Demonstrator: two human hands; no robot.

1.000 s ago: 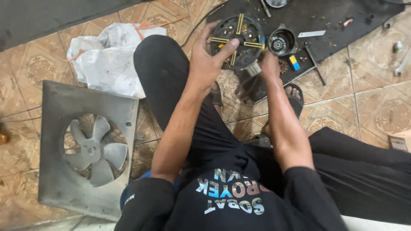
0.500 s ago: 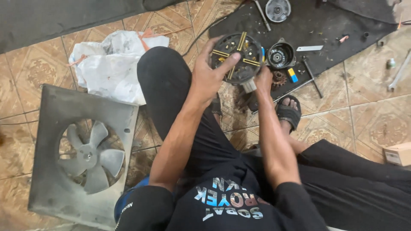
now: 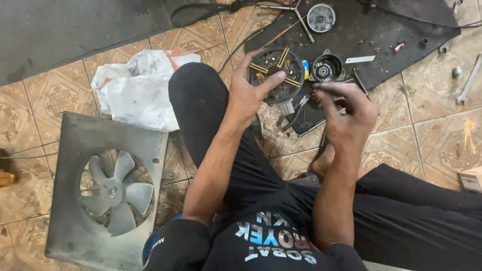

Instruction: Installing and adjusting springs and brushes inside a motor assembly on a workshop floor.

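Note:
My left hand (image 3: pixel 253 93) grips the near edge of a round black motor plate (image 3: pixel 280 71) with brass brush holders, holding it above my knee. My right hand (image 3: pixel 349 113) is raised beside it, fingers pinched on a small dark part that is too small to identify. A round motor housing (image 3: pixel 327 68) lies just beyond my right hand on a black mat (image 3: pixel 396 25).
A grey fan shroud with a bladed fan (image 3: pixel 113 193) lies on the tiled floor at left. White crumpled cloth (image 3: pixel 135 88) sits beside my knee. Pliers (image 3: pixel 296 110), another round motor piece (image 3: pixel 321 16), a cross wrench (image 3: pixel 296 12) and a spanner (image 3: pixel 469 80) lie around.
The view has dropped toward me. My right hand has lifted off the motor plate and pulled back toward me with fingers pinched; my left hand still holds the plate.

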